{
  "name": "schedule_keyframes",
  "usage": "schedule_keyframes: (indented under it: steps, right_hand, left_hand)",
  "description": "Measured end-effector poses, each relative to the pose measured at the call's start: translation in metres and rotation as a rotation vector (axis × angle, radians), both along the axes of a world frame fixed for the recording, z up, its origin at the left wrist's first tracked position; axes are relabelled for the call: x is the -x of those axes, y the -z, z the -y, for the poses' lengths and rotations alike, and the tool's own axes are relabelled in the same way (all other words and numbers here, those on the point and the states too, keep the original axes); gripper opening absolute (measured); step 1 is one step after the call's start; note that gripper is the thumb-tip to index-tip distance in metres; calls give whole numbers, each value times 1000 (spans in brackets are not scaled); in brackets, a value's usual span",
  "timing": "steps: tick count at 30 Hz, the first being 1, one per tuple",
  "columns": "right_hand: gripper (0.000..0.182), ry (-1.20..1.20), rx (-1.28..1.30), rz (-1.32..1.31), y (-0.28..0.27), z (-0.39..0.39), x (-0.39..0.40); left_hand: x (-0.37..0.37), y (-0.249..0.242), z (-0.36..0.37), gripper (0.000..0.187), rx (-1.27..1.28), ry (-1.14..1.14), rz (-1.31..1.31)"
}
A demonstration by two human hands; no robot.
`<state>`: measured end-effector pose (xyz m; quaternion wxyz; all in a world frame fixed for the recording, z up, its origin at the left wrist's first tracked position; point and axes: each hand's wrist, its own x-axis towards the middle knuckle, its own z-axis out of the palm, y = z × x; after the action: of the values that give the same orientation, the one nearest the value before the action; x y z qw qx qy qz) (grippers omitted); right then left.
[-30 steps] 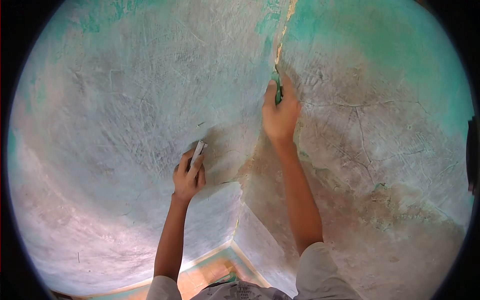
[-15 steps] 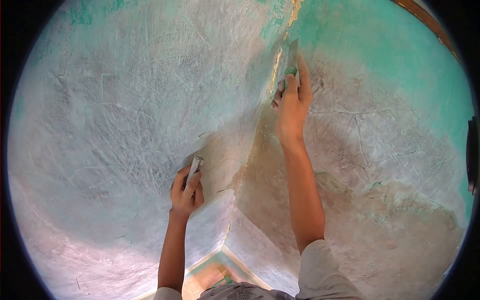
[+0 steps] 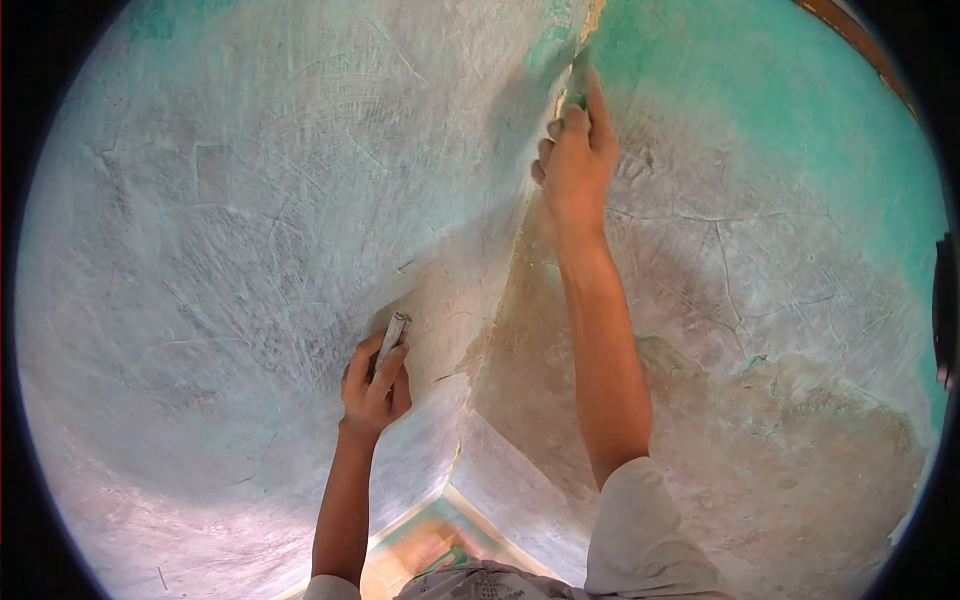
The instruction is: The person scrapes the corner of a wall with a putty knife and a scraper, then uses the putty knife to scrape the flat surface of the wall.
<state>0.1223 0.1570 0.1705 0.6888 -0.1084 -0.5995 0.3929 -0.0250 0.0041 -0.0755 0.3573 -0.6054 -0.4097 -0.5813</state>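
My right hand [image 3: 578, 160] is closed around the green handle of a scraper [image 3: 582, 62], index finger stretched along the blade. The blade lies at the wall corner [image 3: 562, 100], where a strip of yellowish material shows along the crease. Lower and to the left, my left hand [image 3: 376, 385] grips a small grey roll of what looks like sandpaper [image 3: 396, 328], its layered end pointing up. That hand is against or close to the left wall [image 3: 270, 270], which is scuffed and whitish grey with green traces. Whether it touches cannot be made out.
The right wall [image 3: 720, 270] has cracks, a brown bare patch low down and green paint [image 3: 760, 110] higher up. A brown wooden edge [image 3: 865, 45] runs at the upper right. A dark object [image 3: 943, 310] stands at the right edge. Floor [image 3: 425, 550] shows below.
My right hand and the scraper have moved up along the corner and slightly left, the blade tilting toward the crease. My left hand has barely moved.
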Motion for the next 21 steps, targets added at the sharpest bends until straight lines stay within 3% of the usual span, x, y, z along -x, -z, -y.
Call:
schedule_keyframes:
  steps: [10, 21]
  right_hand:
    - [57, 66, -27, -57, 6, 2, 14]
    - [57, -150, 163, -83, -12, 28, -11]
  left_hand:
    - [-2, -2, -1, 30, 9, -16, -11]
    - [-2, -4, -2, 31, 21, 15, 9]
